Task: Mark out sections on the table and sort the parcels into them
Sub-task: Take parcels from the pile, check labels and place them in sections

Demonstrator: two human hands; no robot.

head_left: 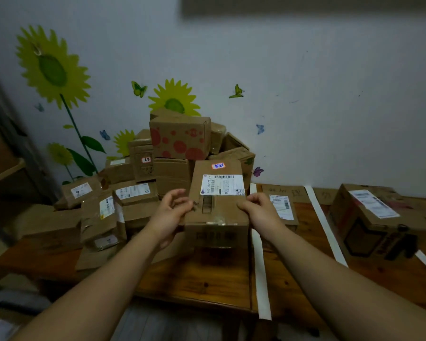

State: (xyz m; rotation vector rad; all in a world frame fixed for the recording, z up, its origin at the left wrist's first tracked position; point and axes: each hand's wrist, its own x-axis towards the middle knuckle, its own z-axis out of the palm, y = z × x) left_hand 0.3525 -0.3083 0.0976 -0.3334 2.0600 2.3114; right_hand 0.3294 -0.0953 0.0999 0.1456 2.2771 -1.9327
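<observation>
Cardboard parcel (219,217) pinched at both side edges, white label (223,185) and pink sticker (218,165) facing up. Left grip (175,207) curled on the left edge, right grip (256,207) curled on the right edge. Held over the wooden surface (207,279), just in front of the heaped parcel pile (172,175) and just left of the first white tape strip (260,267). Beyond that strip, a flat parcel (282,207); past a second strip (323,222), a large box (379,217).
</observation>
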